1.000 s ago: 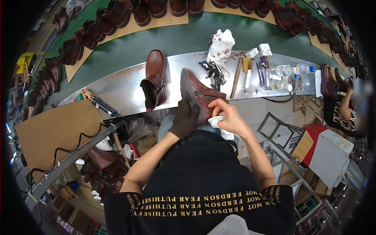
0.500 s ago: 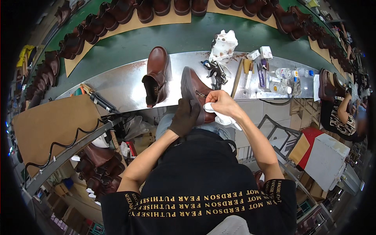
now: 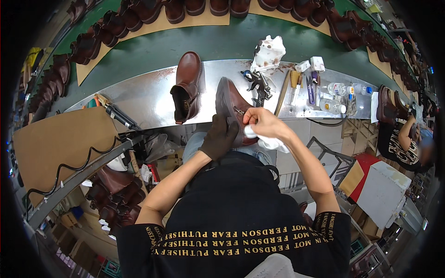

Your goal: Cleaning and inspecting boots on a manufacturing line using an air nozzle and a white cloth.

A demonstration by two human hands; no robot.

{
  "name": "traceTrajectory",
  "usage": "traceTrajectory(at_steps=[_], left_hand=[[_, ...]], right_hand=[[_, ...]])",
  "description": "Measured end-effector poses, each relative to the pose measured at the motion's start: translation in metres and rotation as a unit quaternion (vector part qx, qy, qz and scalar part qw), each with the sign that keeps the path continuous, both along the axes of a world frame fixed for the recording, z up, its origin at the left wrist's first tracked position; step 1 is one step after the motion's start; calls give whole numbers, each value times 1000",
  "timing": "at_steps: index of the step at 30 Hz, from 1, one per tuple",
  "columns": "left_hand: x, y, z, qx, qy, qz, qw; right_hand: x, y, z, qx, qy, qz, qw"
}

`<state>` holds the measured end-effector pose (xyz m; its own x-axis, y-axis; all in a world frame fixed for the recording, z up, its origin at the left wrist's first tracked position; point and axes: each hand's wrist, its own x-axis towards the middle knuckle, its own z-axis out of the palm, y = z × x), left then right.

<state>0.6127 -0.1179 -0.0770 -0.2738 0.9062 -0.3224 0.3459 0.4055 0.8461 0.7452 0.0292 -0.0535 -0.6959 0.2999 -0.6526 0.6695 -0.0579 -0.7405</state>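
A brown leather ankle boot (image 3: 237, 96) with a side zipper is tipped on its side at the bench's near edge, sole toward the left. My left hand (image 3: 219, 138), in a dark glove, grips it by the sole near the heel. Bare, my right hand (image 3: 265, 124) pinches a white cloth (image 3: 273, 144) against the boot's side, just below the zipper pull. To the left, a second brown boot (image 3: 188, 76) stands upright on the metal bench top, its opening toward me.
Past the boots lie a spray gun (image 3: 256, 85), a stained white cloth bundle (image 3: 269, 52), brushes (image 3: 295, 85), white blocks (image 3: 317, 63) and clear bottles (image 3: 333, 105). Rows of boots (image 3: 174, 11) line the green surface (image 3: 208, 39) behind. Cardboard (image 3: 65, 148) lies left; another person (image 3: 402, 141) is at far right.
The view has shifted slightly. My right hand stays at the boot's side with the cloth, its fingers moved only a little. My left hand keeps its hold on the sole.
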Motion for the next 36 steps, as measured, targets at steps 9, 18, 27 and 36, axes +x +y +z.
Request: traceTrajectory(at_steps=[9,18,27,36], left_hand=[[-4,2,-3,23,3,-8,1000],[-1,-2,0,6,-3,-9,1000],[-5,-6,-3,-8,-9,-19,1000],[-7,7,-11,77,25,-42,996]], right_hand=[[3,-27,28,192,35,49,980],[-5,0,-5,-55,-4,-20,998],[23,-32,10,170,127,42,976],[19,-6,-16,47,172,-51,983]])
